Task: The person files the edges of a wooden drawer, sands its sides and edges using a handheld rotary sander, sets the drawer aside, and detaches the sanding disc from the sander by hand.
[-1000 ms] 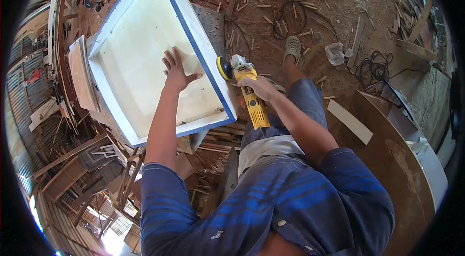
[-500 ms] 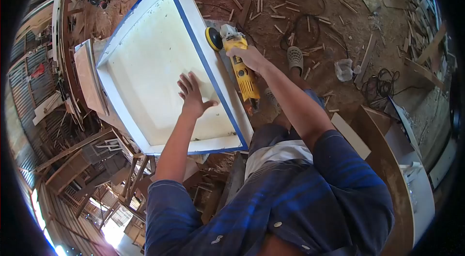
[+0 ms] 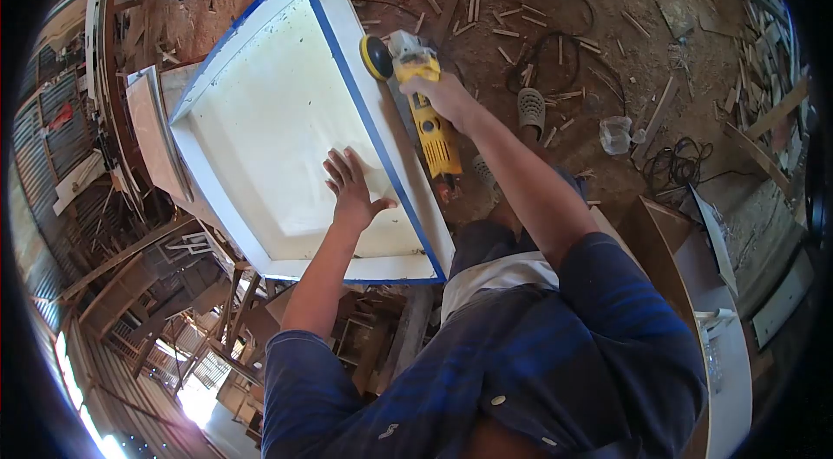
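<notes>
The tray (image 3: 260, 129) is the largest thing before us, spread under our left hand (image 3: 351, 194) and to the left of our right hand (image 3: 441, 95). We lay the left palm down on its cream bottom, fingers a little apart and thumb held out, gripping nothing. White walls surround that bottom, a blue rim (image 3: 364, 103) edges them, and dark specks (image 3: 276, 28) dot the far end, ahead of the left hand.

Our right hand is clamped on the sander (image 3: 434, 134), fingers wrapped around its yellow body just behind the metal head. Its tail points back toward us from that grip; its round pad (image 3: 375, 57), yellow and black, sits to the left of the grip at the tray's outer wall. We cannot tell whether they touch.

Right of this grip lie a cord (image 3: 672, 166), well apart, and a shoe (image 3: 531, 109), nearer.

Compared with a second ago, we have the sander farther along that wall, away from the near corner, while our left hand keeps its spot on the tray.
</notes>
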A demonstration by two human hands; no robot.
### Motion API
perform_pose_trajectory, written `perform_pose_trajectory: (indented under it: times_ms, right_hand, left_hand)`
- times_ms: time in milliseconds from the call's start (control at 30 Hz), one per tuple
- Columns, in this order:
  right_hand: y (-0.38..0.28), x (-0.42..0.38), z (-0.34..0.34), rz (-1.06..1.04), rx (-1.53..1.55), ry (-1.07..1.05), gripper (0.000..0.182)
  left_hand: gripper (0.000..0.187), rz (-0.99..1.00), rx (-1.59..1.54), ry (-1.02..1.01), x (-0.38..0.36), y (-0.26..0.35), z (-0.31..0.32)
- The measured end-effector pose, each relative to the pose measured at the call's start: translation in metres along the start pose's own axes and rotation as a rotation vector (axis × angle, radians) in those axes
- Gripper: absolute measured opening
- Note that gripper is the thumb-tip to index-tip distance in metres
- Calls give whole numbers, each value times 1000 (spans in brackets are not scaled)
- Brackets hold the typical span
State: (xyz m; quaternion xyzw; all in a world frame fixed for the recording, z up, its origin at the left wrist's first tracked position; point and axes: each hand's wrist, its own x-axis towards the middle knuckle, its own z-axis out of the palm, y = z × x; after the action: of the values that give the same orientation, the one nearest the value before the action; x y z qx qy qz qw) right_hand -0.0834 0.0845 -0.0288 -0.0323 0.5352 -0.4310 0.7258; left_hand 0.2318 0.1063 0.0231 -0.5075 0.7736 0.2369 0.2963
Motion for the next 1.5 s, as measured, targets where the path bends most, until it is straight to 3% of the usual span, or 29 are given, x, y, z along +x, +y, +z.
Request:
perform_pose_trajectory:
  times_ms: [400,533,733,833,1233,1500]
  right_hand:
    - [112,-79,-17,83,37,12,39]
    - [108,-95,-10,145,46,38,41]
    - [63,-22,-6,8,33,18,38]
    - [5,0,0,45,-19,4,37]
    - [-132,111,22,-54,-80,9,50]
    - [-146,124,24,-80,-126,-15,51]
  left_hand:
    - [166,17,-1,-3,2,-3,2]
    - [166,10,22,-12,2,-3,3]
    - [165,4,37,-21,3,-1,-2]
    - [165,1,44,-22,0,-1,-1]
    - [167,-30,100,-56,6,1,-6]
    - [167,-25,32,-53,8,-1,-5]
